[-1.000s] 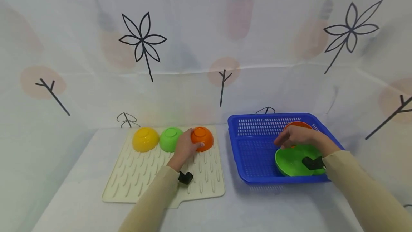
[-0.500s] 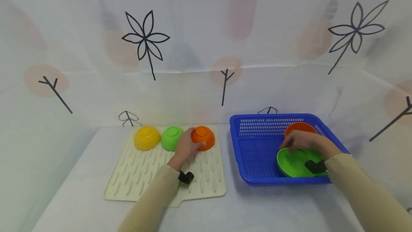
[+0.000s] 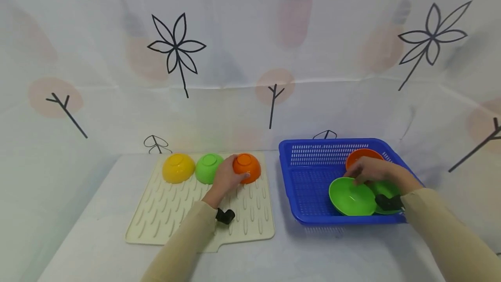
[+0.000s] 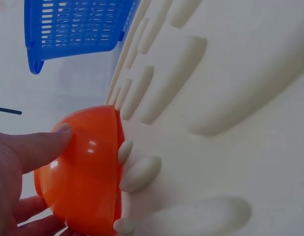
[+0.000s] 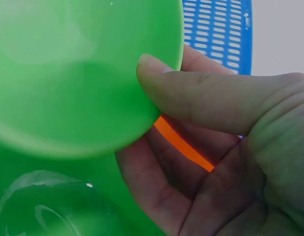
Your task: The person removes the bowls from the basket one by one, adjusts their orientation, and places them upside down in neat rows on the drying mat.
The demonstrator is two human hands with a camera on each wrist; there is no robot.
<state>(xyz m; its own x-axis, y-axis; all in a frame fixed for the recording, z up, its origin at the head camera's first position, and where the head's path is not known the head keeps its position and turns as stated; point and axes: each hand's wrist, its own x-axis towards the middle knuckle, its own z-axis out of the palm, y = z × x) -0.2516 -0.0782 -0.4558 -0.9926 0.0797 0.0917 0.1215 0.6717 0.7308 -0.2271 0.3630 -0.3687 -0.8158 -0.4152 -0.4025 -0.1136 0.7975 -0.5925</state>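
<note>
On the cream ridged draining mat (image 3: 176, 219), an orange bowl (image 3: 248, 166) sits upside down. My left hand (image 3: 226, 178) grips it, thumb on one side and fingers round the other, as the left wrist view shows. My right hand (image 3: 373, 169) is inside the blue basket (image 3: 287, 177) and pinches the rim of a green bowl (image 3: 349, 197) between thumb and fingers. This bowl faces up, overlapping a second green bowl (image 5: 93, 196) underneath. Behind the right hand, a second orange bowl (image 3: 361, 154) stands partly hidden in the basket.
Upturned on the mat's back edge are a yellow bowl (image 3: 178, 169) and a light green bowl (image 3: 207, 169), left of the orange one. A patterned white cloth (image 3: 235, 112) hangs behind the table. The basket stands right of the mat, a gap between them.
My right hand has lowered to the green bowls and taken the upper one by its rim. That bowl has shifted left, showing the other beneath. The left hand has stayed on the orange bowl.
</note>
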